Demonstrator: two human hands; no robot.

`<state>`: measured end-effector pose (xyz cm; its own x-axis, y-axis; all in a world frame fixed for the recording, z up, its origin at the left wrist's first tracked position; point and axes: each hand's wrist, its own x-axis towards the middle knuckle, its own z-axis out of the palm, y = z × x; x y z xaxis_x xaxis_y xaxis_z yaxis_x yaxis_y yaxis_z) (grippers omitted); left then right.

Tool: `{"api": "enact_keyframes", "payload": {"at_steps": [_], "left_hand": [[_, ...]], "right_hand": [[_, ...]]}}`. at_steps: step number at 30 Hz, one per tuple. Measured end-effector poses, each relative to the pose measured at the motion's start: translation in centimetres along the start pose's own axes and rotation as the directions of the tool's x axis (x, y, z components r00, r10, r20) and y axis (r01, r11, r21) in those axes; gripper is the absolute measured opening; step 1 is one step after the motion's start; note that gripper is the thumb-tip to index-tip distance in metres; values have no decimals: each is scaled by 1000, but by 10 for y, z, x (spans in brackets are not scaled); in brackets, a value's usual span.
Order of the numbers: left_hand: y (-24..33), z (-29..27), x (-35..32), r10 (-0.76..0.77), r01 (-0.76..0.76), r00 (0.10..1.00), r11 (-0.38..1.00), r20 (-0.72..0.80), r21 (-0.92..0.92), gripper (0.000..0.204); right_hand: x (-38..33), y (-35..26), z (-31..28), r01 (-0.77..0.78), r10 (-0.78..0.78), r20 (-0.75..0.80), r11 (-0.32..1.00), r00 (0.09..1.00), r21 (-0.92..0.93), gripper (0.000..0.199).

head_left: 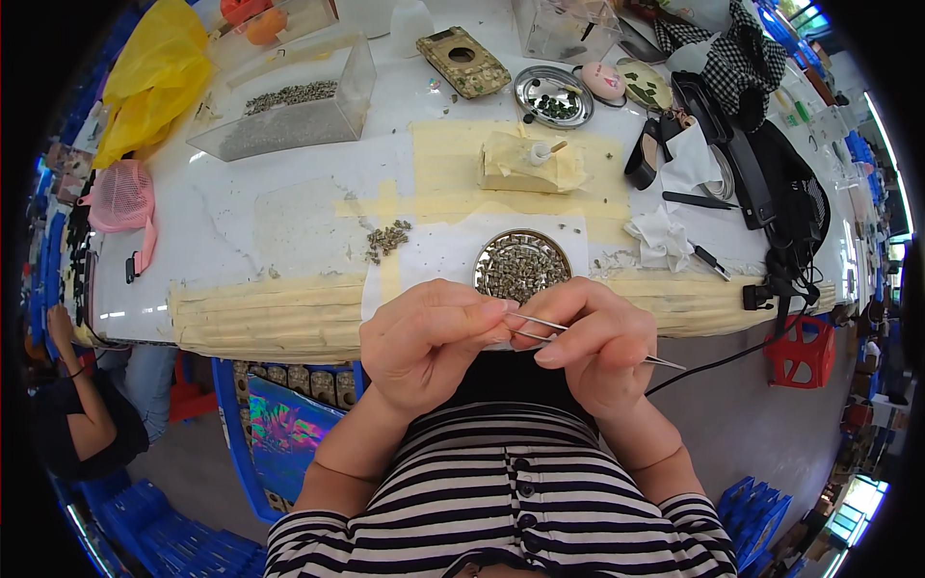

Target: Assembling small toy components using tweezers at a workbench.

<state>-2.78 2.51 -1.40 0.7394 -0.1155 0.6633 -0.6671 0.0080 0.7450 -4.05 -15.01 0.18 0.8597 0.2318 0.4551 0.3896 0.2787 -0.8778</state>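
Observation:
My left hand is closed in a pinch just over the table's near edge. Whatever sits between its thumb and fingertips is too small to make out. Slim metal tweezers lie across my right hand, whose fingers are wrapped round them. Their tips reach the left fingertips. Beyond the hands a round metal dish holds many tiny grey-brown metal-looking pieces. A loose heap of similar pieces lies on the tabletop to the left of the dish.
A tape-covered block bears a small white cup with a stick. Behind it are a dish of dark green bits and a camouflage-patterned case. A clear box stands far left; black tweezers lie right. Another person's arm shows left.

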Motion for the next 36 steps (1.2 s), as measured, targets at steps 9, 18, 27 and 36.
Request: {"api": "enact_keyframes", "payload": {"at_steps": [9,18,27,36], "left_hand": [[0,-2,-1,-40,41,999,998,10,-48,16],[0,-2,0,-67,68,998,994,15,-84,16],[-1,-3,0,-74,77,997,992,28,-104,16],[-1,-3,1,-75,79,996,993,46,-93,17]], "right_hand": [[9,-17,-1,60,-57,20,969,998,-241,37],[12,-18,-8,129,-96,132,954,987,-272,35],[14,-20,-14,86,-46,176,970,983,-227,31],[14,-19,-14,97,-52,182,965,982,-245,29]]}}
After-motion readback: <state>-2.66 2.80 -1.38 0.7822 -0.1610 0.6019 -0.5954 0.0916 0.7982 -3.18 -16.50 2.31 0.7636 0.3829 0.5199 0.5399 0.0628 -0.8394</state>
